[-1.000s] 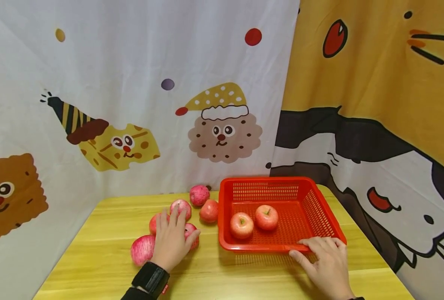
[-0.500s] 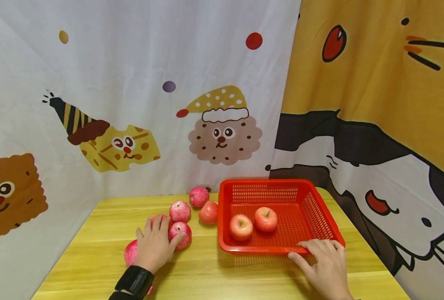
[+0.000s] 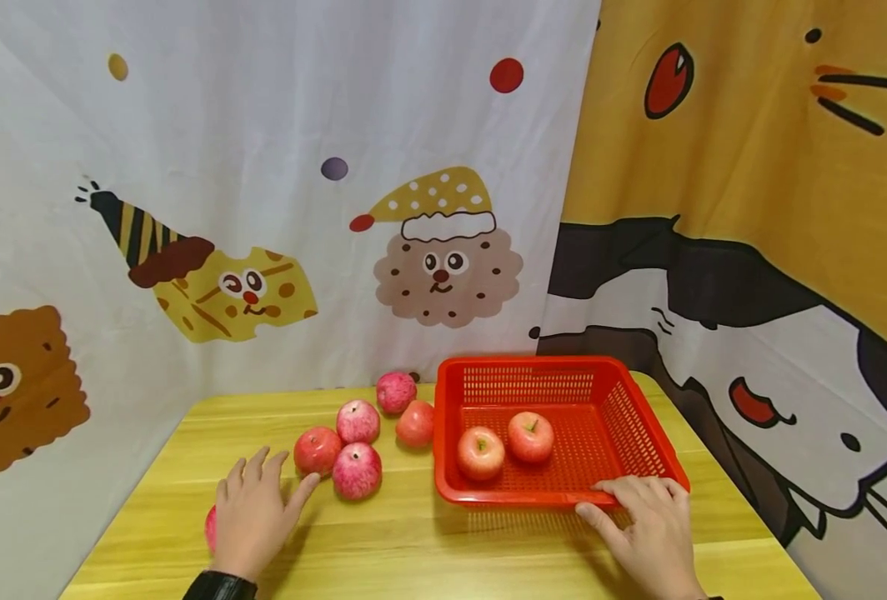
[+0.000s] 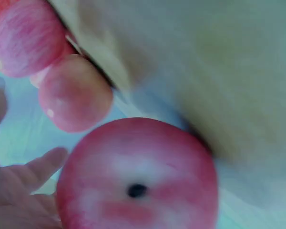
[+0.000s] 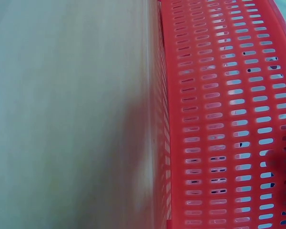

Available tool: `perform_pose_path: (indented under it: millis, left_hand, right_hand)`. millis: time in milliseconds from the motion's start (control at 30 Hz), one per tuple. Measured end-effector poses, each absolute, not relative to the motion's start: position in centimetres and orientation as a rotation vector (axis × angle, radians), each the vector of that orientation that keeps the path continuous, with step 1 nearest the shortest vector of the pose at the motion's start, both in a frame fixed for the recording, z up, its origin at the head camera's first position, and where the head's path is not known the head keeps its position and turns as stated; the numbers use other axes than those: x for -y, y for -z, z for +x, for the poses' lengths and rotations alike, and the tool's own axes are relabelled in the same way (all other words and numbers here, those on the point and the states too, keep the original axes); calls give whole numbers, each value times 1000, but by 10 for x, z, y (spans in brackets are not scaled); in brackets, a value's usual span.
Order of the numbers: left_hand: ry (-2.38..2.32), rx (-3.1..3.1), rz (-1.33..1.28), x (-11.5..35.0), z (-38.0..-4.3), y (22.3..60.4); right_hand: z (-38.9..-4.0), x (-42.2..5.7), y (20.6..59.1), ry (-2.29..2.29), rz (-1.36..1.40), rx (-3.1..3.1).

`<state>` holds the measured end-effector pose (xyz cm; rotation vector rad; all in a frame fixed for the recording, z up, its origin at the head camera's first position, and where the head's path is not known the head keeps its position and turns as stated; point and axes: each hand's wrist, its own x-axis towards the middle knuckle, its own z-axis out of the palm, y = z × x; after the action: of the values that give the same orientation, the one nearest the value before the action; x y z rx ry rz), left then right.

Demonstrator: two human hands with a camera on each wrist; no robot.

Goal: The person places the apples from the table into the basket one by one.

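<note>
My left hand (image 3: 254, 518), fingers spread, is at the table's left side. It partly hides a pink-red apple (image 3: 210, 529), whose edge shows beside the palm. In the left wrist view, one apple (image 4: 138, 167) with a dark hollow looms close, the fingers to its left. Right of this hand sit a red apple (image 3: 318, 451) and a streaked apple (image 3: 357, 472). My right hand (image 3: 649, 529) grips the near rim of a red plastic basket (image 3: 518, 498), thumb on the outside and fingers over the edge. Two apples lie inside the basket, one of them a pale red apple (image 3: 480, 454).
Behind the nearer apples stand another streaked apple (image 3: 358, 422), a pink apple (image 3: 396, 392) and a red apple (image 3: 416, 424) right by the basket's left wall. The yellow wood-grain table (image 3: 398, 550) ends at a printed curtain (image 3: 263, 125) at the back and right.
My left hand has moved left and toward me, off the apple cluster, and the leftmost apple has shifted left with it. The right hand stays on the basket rim.
</note>
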<state>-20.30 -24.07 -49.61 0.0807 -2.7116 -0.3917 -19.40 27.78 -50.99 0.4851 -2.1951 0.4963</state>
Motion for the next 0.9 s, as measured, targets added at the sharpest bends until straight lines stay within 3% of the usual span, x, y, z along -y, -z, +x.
perform_pose_path:
  millis: [433, 900]
  left_hand:
    - [506, 2845, 299, 279, -170, 506]
    - [592, 2933, 407, 290, -165, 506]
  right_hand:
    - [-194, -278, 510, -499, 473, 2223]
    - [-195, -278, 512, -498, 485, 2208]
